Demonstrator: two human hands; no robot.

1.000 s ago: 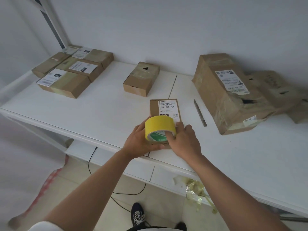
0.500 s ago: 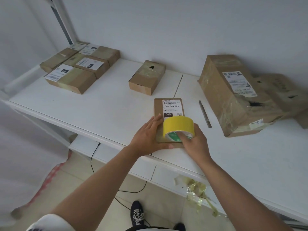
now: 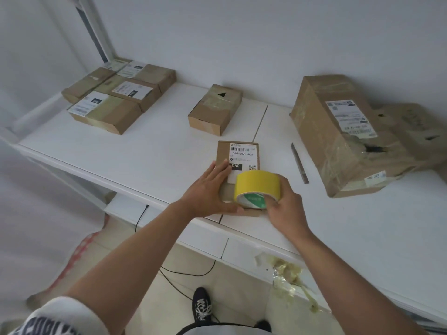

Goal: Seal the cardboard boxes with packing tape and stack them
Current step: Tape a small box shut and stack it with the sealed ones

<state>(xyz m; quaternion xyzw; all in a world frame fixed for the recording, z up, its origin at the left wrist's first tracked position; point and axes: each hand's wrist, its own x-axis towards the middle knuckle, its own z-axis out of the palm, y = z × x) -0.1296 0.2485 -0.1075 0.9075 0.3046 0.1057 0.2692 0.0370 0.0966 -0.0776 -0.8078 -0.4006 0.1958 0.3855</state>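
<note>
The left hand [image 3: 210,189] now lies flat with straight fingers on the left part of the small flat box [image 3: 238,154], pinning it down; a second ago it was cupped around the tape together with the other hand. The right hand [image 3: 281,205] alone grips the yellow tape roll [image 3: 257,189], which has shifted rightward and stands tilted over the box's near end. I judge a strip is about to be drawn away across the lid, though no free tape end is visible. The box sits at the near edge of the white table [image 3: 145,151]. Farther off lie a small taped box [image 3: 215,110], a group of labelled boxes [image 3: 116,97] far left, a large battered box [image 3: 338,131] at right, and a slim cutter [image 3: 299,163] between.
</note>
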